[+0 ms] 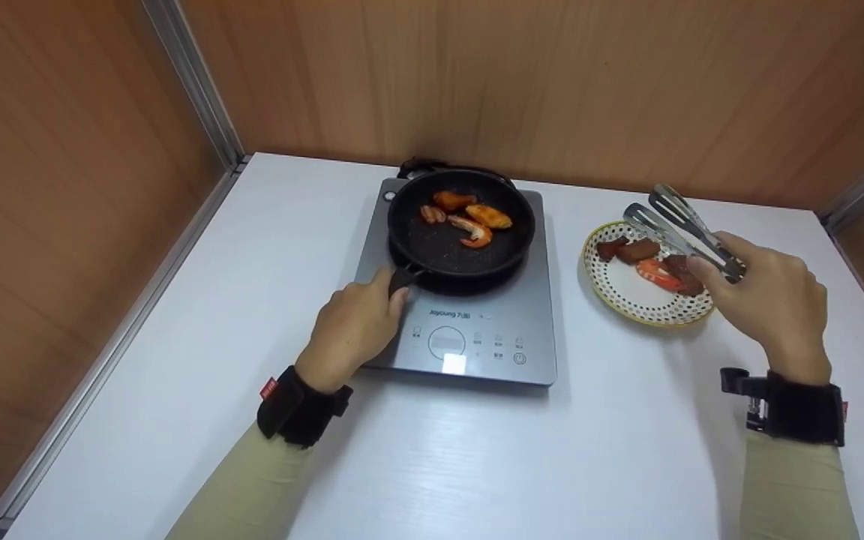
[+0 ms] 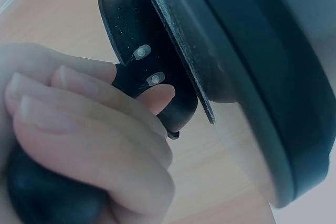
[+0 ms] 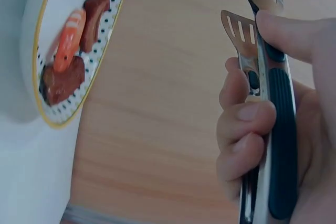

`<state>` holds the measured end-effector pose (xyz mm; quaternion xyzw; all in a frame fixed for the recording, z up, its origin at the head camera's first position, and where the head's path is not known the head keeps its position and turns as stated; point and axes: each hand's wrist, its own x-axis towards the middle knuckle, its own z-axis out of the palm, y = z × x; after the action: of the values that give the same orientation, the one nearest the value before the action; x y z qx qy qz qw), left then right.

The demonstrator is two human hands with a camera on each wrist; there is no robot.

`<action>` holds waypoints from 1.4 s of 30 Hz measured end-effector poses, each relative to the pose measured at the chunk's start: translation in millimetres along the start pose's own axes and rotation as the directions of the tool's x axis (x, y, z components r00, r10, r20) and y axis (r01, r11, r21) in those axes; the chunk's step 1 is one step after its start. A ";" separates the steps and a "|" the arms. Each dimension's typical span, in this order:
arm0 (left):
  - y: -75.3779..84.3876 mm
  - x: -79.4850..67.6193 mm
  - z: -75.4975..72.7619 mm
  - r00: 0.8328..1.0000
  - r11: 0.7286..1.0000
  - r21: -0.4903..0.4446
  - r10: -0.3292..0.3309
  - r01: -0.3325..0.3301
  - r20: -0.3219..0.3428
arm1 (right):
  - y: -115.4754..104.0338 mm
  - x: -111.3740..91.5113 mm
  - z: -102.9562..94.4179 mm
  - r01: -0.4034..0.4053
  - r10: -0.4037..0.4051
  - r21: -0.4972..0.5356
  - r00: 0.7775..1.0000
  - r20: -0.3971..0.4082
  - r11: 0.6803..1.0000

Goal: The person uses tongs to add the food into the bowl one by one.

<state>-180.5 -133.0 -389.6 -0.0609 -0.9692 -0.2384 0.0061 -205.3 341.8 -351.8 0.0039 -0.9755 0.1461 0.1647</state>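
Note:
My left hand (image 1: 357, 322) grips the black handle (image 1: 402, 280) of a frying pan (image 1: 432, 251); in the left wrist view its fingers (image 2: 94, 145) curl round it. Inside the pan lie a curled shrimp (image 1: 478, 234), a drumstick-like piece (image 1: 453, 200), a yellow-brown piece (image 1: 489, 217) and a small reddish piece (image 1: 433, 215). Metal tongs (image 3: 282, 145) with dark grips are held in my right hand (image 1: 773, 296), their slotted tips apart with nothing between them. Below the tongs, a dotted plate (image 1: 627, 294) bears brown meat pieces (image 1: 638, 251) and an orange-red striped piece (image 1: 657, 276).
The pan stands on a flat grey induction cooker (image 1: 529, 315) with a touch panel at its front. Both are on a white table (image 1: 477, 465). Wooden panels (image 1: 477, 82) rise behind and at both sides, with a metal post (image 1: 199, 82) in the left corner.

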 end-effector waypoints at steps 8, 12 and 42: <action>-0.1 0.3 0.3 1.000 1.000 0.008 0.008 -0.008 -0.005 | 25.4 -3.1 -9.9 -0.059 0.063 -0.044 0.992 0.106 0.997; 0.2 0.4 0.4 1.000 1.000 0.013 0.012 -0.011 -0.013 | 31.3 -2.9 -11.0 -0.073 0.079 -0.045 0.985 0.152 0.996; 0.2 -0.4 0.5 1.000 1.000 0.000 0.018 -0.018 -0.025 | 62.7 -1.8 -8.7 -0.083 0.122 -0.102 0.866 0.484 0.991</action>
<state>-180.0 -132.6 -390.0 -0.0666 -0.9684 -0.2393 0.0202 -204.3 404.3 -362.3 -0.0175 -0.9891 0.1107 -0.0956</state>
